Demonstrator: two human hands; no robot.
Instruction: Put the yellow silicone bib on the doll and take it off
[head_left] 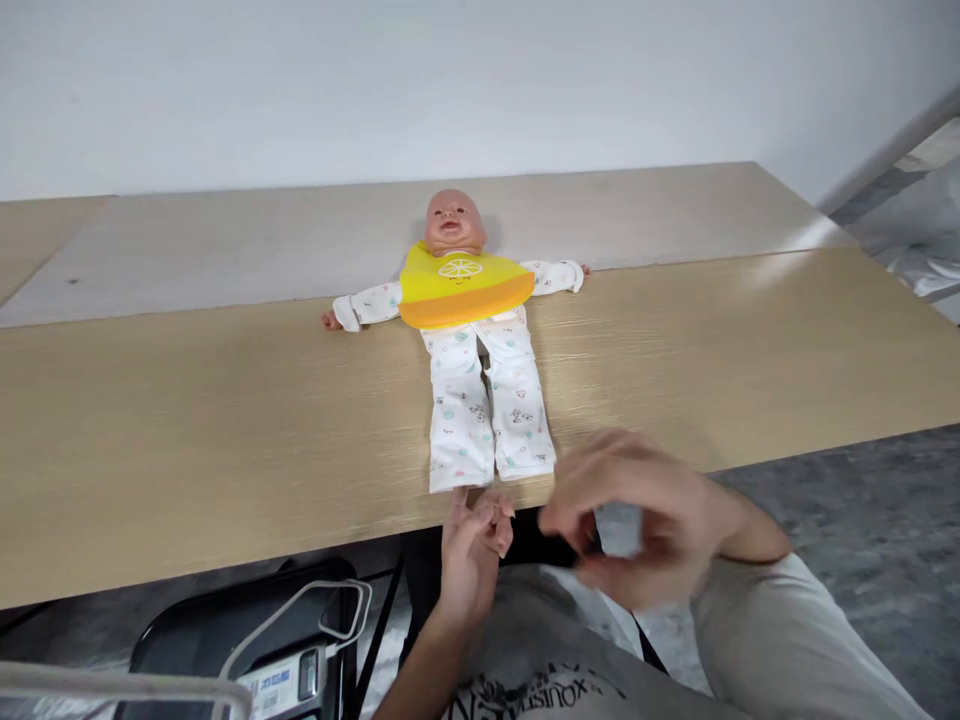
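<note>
A baby doll [454, 222] lies on its back on the table, arms stretched out to both sides. It wears a yellow bib [465, 285] with an orange lower edge and a white citrus-slice print. Its white patterned trousers [461, 420] reach toward the table's near edge, and no feet show past the cuffs. My left hand [472, 545] is palm up at the left cuff, fingers loosely apart, with a fingertip at the hem. Over the near edge, right of the cuffs, my right hand [637, 510] is curved and blurred, with a gap between thumb and fingers and nothing visible in it.
The wooden table [210, 430] has a greyish strip [247, 245] along its back, against a white wall [450, 90]. Below the near edge stands a black chair [217, 620] with a white device [289, 685] and a pale cable [292, 610] on it.
</note>
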